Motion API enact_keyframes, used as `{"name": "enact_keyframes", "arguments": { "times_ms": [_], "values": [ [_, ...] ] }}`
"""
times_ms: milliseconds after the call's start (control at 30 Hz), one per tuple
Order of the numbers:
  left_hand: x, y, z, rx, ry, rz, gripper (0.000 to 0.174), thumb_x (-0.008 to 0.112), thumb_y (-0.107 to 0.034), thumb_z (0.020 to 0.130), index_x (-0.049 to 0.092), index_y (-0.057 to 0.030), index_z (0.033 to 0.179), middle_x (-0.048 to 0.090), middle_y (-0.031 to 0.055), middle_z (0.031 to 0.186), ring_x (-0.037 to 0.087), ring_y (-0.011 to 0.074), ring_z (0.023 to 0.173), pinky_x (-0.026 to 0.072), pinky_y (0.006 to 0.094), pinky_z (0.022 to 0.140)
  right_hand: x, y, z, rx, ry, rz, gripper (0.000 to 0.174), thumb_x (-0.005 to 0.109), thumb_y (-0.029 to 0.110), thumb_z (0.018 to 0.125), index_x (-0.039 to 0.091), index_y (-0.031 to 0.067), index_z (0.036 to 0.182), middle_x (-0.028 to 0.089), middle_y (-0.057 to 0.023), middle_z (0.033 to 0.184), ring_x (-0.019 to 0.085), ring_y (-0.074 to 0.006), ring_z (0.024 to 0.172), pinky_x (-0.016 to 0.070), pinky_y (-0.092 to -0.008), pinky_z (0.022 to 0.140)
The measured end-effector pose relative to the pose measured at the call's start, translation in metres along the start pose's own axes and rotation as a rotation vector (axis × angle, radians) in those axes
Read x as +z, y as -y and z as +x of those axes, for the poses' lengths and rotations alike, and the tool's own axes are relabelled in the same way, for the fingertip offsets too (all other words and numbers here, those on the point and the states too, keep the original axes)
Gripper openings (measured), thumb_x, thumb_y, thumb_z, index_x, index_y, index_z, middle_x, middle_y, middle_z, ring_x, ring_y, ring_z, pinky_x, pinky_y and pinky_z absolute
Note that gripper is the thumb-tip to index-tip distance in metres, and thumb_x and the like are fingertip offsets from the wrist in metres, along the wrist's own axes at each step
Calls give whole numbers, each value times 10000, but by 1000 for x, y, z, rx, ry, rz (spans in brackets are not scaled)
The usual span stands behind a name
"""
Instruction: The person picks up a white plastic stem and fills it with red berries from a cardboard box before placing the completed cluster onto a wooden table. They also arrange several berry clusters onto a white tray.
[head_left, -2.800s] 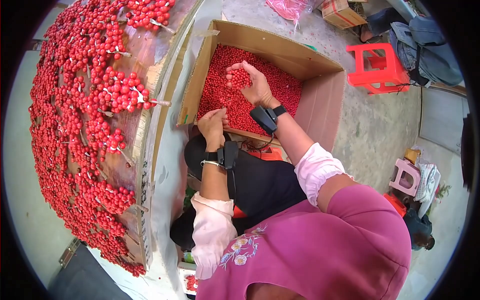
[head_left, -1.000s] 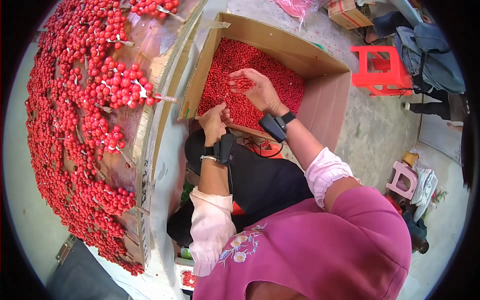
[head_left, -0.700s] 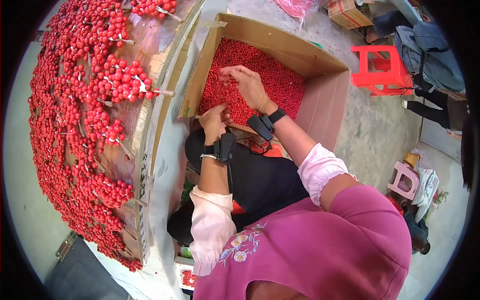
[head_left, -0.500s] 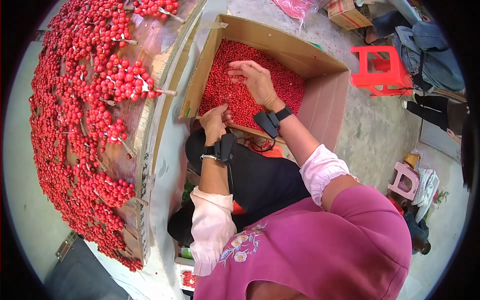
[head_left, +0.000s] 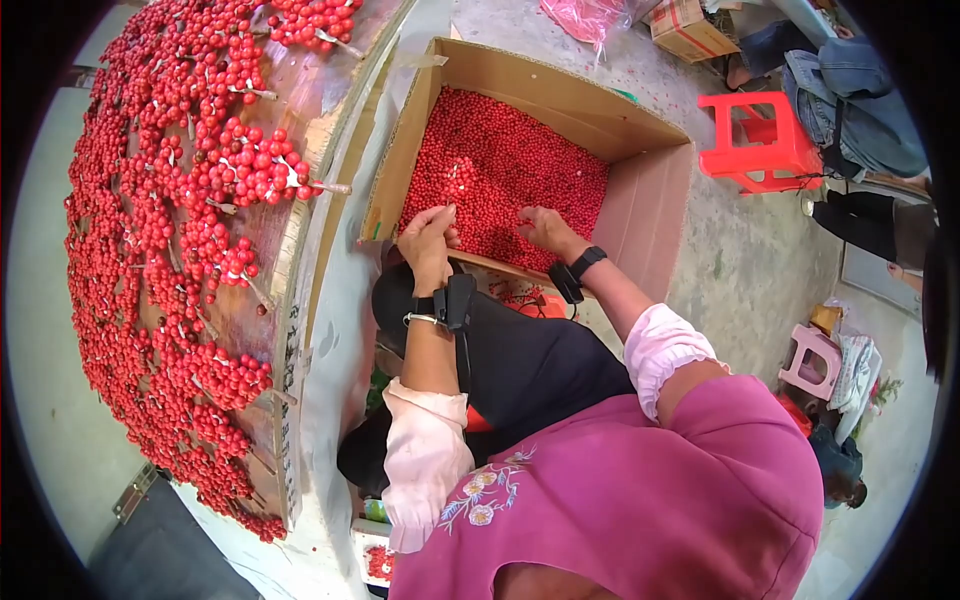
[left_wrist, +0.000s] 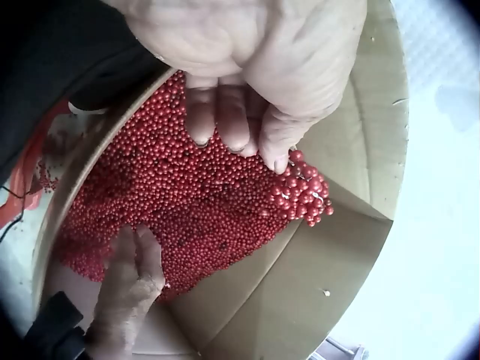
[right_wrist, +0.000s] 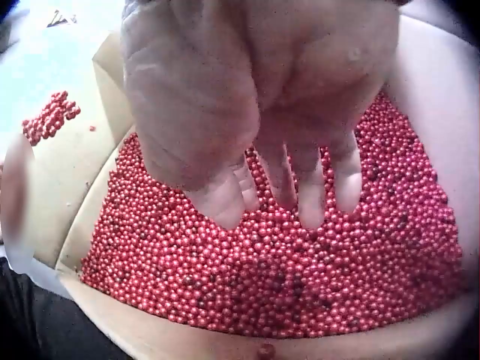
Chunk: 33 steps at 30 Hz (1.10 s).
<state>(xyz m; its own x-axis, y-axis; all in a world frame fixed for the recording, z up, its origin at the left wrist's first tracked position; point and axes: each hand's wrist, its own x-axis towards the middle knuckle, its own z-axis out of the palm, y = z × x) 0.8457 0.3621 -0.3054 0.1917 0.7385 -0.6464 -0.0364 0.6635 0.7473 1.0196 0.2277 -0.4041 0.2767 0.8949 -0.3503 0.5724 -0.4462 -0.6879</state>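
Observation:
My left hand (head_left: 428, 240) is over the near left corner of a cardboard box (head_left: 640, 210), pinching a sprig of red berries (left_wrist: 301, 191) by its end between thumb and fingertips. The sprig hangs out past the fingertips, over the berries. Loose red berries (head_left: 520, 150) cover the bottom of the box in a deep layer. On the right side, my right hand (head_left: 550, 232) reaches down into the box. Its fingers (right_wrist: 311, 195) are spread and nearly straight, with their tips right at the berry surface. Nothing shows in that palm.
At the left stands a large board (head_left: 300, 170) covered with sprigs of red berries, their stems toward its edge. A red plastic stool (head_left: 765, 145) and a seated person's legs (head_left: 850, 110) are beyond the box. A pink stool (head_left: 812, 358) is farther right.
My right hand held a heap of loose berries, tipped them over the sprig, and then dropped lower and to the right, toward the berries. My left hand stays nearly still with the sprig.

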Motion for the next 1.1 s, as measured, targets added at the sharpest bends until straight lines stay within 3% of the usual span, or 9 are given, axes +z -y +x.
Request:
{"name": "enact_keyframes", "arguments": {
  "times_ms": [167, 300, 400, 667, 767, 900, 1000, 1067, 1100],
  "values": [
    [3, -1, -5, 108, -4, 61, 146, 684, -68, 714, 615, -8, 827, 594, 31, 648, 521, 83, 489, 422, 197, 425, -1, 4, -9, -20, -25, -134, 300, 604, 215, 742, 585, 19, 969, 601, -207, 852, 585, -337, 842, 468, -398, 747],
    [2, -1, -5, 90, -12, 10, 148, 675, -65, 718, 611, 1, 833, 584, 34, 638, 505, 81, 474, 427, 207, 420, 5, -2, -8, -21, 3, -105, 309, 609, 195, 749, 570, 17, 999, 603, -183, 870, 589, -323, 807, 472, -386, 720],
    [-5, 0, -1, -21, 74, -126, 145, 670, -74, 729, 608, 4, 834, 594, 48, 646, 512, 89, 474, 434, 212, 421, 10, -9, -9, 2, 39, -122, 309, 616, 192, 745, 570, 19, 997, 602, -184, 858, 589, -322, 790, 472, -380, 713],
    [-13, 1, -1, -63, 144, -147, 201, 682, -129, 744, 592, -7, 877, 598, 49, 678, 527, 104, 512, 456, 238, 478, 6, -3, -13, -69, -126, -83, 287, 615, 171, 720, 591, 50, 979, 597, -209, 844, 575, -353, 828, 469, -397, 745],
    [-13, 2, -3, -62, 136, -147, 197, 682, -130, 745, 591, -8, 869, 597, 50, 679, 528, 104, 513, 456, 238, 478, -4, 14, -8, 11, -307, 83, 301, 624, 143, 706, 589, 65, 995, 583, -208, 875, 569, -346, 851, 473, -389, 743],
    [-13, 3, -4, -56, 132, -146, 197, 681, -131, 746, 590, -6, 867, 596, 52, 679, 529, 104, 516, 458, 240, 478, -10, 16, -1, 164, -129, 85, 322, 628, 167, 718, 578, 37, 1009, 569, -215, 990, 562, -328, 907, 460, -377, 787],
    [-11, 3, -3, -52, 127, -145, 196, 679, -130, 747, 589, -5, 867, 595, 52, 677, 529, 105, 516, 459, 241, 479, 38, -26, 27, 214, -184, 121, 358, 620, 235, 752, 564, 9, 1024, 574, -180, 1025, 563, -308, 879, 462, -380, 767],
    [-10, 3, -4, -47, 114, -142, 190, 677, -128, 748, 590, -5, 866, 595, 52, 676, 528, 105, 515, 460, 241, 480, 58, -25, 41, 242, -202, 142, 384, 616, 270, 769, 557, -5, 1031, 577, -163, 1043, 563, -297, 865, 463, -382, 757],
    [-11, 4, -5, -50, 107, -142, 190, 677, -128, 748, 590, -5, 866, 595, 52, 676, 528, 105, 515, 460, 241, 480, 64, -10, 50, 402, -177, 314, 381, 603, 268, 779, 555, -14, 1029, 575, -160, 1057, 562, -294, 890, 450, -384, 793]
  ]
}}
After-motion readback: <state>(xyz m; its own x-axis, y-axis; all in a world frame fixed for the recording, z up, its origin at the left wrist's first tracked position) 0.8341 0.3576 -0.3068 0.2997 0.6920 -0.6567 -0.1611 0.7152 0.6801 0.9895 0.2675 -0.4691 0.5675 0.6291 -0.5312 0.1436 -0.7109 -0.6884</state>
